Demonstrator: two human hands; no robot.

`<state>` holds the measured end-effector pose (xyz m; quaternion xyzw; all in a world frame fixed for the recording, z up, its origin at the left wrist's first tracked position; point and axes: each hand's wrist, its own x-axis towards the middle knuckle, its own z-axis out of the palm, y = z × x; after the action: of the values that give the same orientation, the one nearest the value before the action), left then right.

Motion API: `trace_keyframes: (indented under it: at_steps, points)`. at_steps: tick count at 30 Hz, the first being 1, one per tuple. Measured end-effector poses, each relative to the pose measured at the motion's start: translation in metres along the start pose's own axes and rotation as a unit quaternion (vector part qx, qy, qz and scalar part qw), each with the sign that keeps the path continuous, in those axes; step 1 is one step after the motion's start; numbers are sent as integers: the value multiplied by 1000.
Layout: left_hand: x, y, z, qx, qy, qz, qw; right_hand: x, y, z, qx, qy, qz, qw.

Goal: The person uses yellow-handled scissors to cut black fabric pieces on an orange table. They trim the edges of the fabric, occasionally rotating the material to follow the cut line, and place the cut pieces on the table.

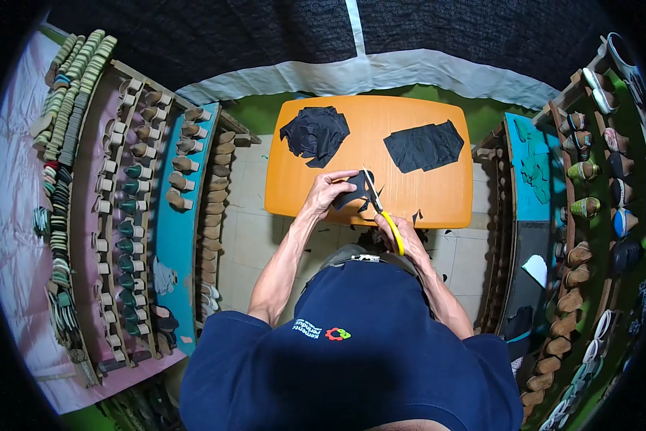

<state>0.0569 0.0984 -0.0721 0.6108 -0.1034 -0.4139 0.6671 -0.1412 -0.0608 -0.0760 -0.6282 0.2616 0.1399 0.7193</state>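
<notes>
My left hand [328,191] pinches a small piece of black fabric [348,195] above the near edge of the orange table [366,133]. In my right hand [400,233] is a pair of scissors [389,228] with yellow handles, my fingers closed round them. Their blades point away from me and stand apart beside the right edge of the fabric. A dark sliver of cloth hangs near the blades. Farther back on the table lie a heap of black fabric pieces [315,135] at the left and a flatter stack of black pieces [425,146] at the right.
Small black scraps [417,215] lie at the table's near edge, and more are on the tiled floor. Racks of shoe lasts [132,248] stand at the left, and shelves with shoes [578,266] at the right. A blue surface [532,165] holds green scraps. Dark curtains hang behind the table.
</notes>
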Motion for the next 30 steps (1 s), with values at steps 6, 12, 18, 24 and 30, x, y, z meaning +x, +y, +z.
trace_keyframes:
  at_steps: [6, 12, 18, 24, 30]
  points:
    - [-4, 0, 6, -3, -15, 1, 1000, -7, -21, 3, -4, 16, 27, 999]
    - [-2, -3, 6, 7, -18, 1, 1000, -3, -15, 0, -22, 11, 7, 1000]
    - [1, -8, -3, 6, -31, -3, 1000, -7, -22, -4, -29, 7, 16, 999]
    - [2, -3, -4, -18, 60, -16, 998, 1, -9, -14, -7, 62, 21, 998]
    - [16, -30, -35, -171, 239, -36, 955, 1, -11, -13, 0, 77, 35, 996]
